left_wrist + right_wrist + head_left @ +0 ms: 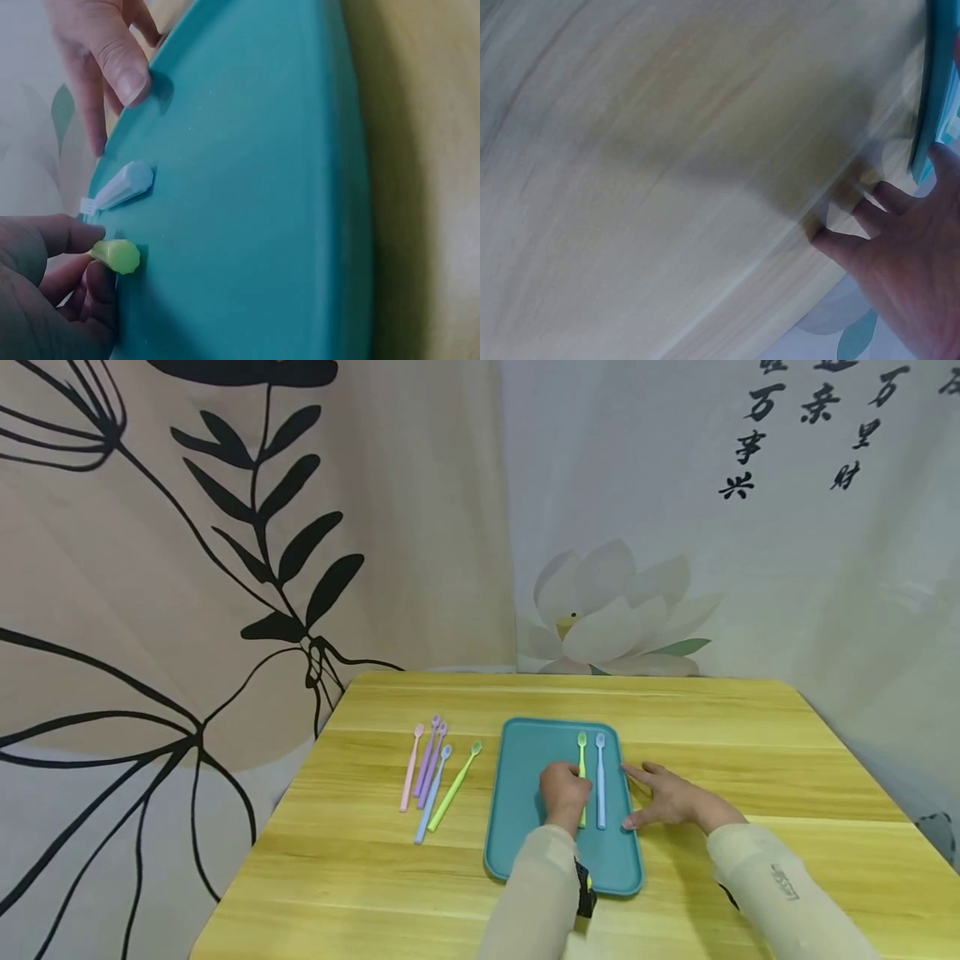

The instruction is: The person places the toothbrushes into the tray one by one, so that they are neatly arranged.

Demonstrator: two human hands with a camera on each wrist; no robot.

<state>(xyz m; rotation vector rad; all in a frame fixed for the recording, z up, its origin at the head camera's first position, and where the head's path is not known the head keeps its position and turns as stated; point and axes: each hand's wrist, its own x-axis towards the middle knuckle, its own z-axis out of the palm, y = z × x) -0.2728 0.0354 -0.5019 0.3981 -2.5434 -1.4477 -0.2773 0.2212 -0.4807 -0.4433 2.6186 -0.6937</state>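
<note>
In the head view, a teal tray (528,752) lies on the table, with a green toothbrush (582,745) and a blue toothbrush (601,785) side by side in its right half. My left hand (564,793) reaches over the tray and pinches the green toothbrush between thumb and fingers; its handle end sticks out past the fingertips in the left wrist view. My right hand (671,797) is at the tray's right edge with fingers spread, the thumb touching the rim. In the right wrist view, this right hand (907,232) has its other fingertips down at the wooden table (667,210).
Left of the tray lie several more toothbrushes: a pink one (411,772), two purple ones (426,768), a blue one (431,802) and a green one (454,789). Behind the wooden table (712,710) hang printed curtains (435,527).
</note>
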